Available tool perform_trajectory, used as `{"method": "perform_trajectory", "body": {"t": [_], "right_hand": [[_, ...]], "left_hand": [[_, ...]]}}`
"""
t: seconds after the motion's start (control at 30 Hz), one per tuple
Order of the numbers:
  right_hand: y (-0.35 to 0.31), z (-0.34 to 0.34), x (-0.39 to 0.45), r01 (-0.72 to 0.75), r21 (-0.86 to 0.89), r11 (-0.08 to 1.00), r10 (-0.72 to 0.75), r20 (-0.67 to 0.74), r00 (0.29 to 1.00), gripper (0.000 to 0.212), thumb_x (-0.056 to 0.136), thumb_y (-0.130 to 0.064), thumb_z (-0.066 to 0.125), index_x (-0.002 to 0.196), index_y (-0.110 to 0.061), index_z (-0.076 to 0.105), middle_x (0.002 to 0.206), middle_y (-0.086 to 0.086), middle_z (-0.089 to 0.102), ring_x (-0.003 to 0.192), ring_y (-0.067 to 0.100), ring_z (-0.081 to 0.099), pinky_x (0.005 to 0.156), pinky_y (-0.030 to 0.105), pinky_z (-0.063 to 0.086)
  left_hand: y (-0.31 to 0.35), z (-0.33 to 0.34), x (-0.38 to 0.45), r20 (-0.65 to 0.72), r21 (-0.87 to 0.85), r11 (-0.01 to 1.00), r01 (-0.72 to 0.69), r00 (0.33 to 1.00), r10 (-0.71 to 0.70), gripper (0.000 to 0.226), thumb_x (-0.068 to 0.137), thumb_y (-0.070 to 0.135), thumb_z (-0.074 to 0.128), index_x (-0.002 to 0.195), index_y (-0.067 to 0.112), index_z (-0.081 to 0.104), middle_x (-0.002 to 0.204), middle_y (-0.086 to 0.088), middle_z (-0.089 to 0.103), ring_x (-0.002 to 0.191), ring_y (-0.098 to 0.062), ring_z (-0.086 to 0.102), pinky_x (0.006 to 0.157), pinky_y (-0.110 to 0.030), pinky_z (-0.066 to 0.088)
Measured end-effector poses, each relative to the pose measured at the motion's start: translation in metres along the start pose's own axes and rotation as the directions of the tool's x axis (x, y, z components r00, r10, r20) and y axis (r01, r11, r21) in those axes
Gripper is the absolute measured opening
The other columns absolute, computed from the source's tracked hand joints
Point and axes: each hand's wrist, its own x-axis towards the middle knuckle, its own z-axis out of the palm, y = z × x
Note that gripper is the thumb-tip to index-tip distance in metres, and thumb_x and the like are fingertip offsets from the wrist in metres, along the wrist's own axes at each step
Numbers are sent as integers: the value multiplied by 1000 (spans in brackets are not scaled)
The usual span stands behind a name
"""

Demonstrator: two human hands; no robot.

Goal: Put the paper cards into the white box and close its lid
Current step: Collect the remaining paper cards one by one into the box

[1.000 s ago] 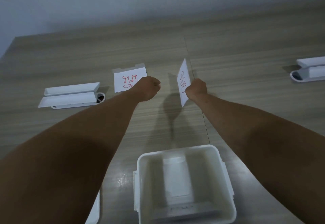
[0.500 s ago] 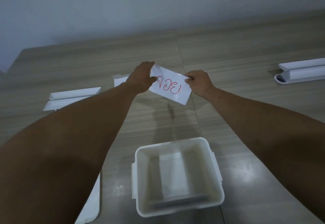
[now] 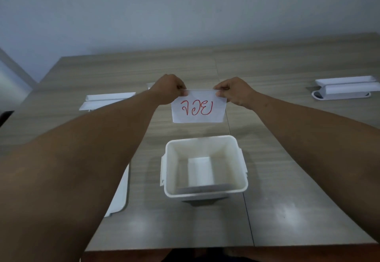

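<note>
I observe the left hand [image 3: 167, 89] and right hand [image 3: 236, 92] each pinching a top corner of one paper card [image 3: 198, 107], red writing facing me. The card hangs upright beyond the open white box [image 3: 203, 167], above the table [image 3: 287, 200], apart from the box.

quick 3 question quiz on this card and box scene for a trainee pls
1. True or false: the white paper card with red writing already lies inside the open white plastic box.
2. Which hands pinch the card's top corners? A) left hand only B) right hand only C) both
3. Fill in: the white plastic lid lies on the wooden table to the ___ of the box.

Key:
1. False: it hangs in the air beyond the box.
2. C: the left hand and the right hand each hold a corner.
3. left
</note>
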Motion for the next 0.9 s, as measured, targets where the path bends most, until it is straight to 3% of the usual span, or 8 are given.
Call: {"method": "perform_trajectory", "body": {"t": [0.23,0.33,0.47,0.6,0.77,0.9], "right_hand": [[-9,10,-57,-16,31,999,16,-14,1000,26,86,-1,65,112,0,70,109,17,71,90,19,65,87,40,57],[-11,22,-85,-41,31,999,41,2,999,26,86,1,64,112,2,70,103,15,70,89,20,65,79,34,58],[-10,44,-113,-64,-82,995,65,11,998,25,85,-2,67,109,-1,72,107,14,72,90,17,64,89,35,56],[-3,69,-142,-51,-239,970,60,30,998,24,87,-8,67,109,-6,74,114,8,73,99,15,64,87,25,47],[20,93,-166,-41,-369,928,69,61,996,24,90,-10,63,111,-6,74,121,8,71,115,22,62,98,28,45],[39,103,-177,-35,-432,901,90,107,990,24,91,-7,61,112,-4,72,122,9,70,116,25,62,97,28,44]], "left_hand": [[-1,6,-52,23,-151,988,2,1000,2,25,85,25,71,102,9,77,103,-8,75,85,-14,60,76,-26,42],[-4,13,-78,68,-180,984,-4,998,17,25,83,26,73,103,11,77,105,-6,75,88,-13,60,79,-26,44],[-16,33,-112,97,-213,977,20,995,0,24,83,24,74,102,11,77,105,-6,76,89,-12,61,79,-24,43],[-27,60,-147,139,-262,963,67,990,-32,25,84,23,72,103,8,77,106,-8,75,96,-18,66,84,-25,47],[-33,94,-172,204,-219,972,81,978,-35,22,87,23,68,103,11,77,110,-6,75,105,-21,66,90,-28,48],[-34,117,-177,277,-141,990,26,961,14,22,90,21,63,106,11,76,113,-5,74,107,-22,64,85,-23,43]]}}
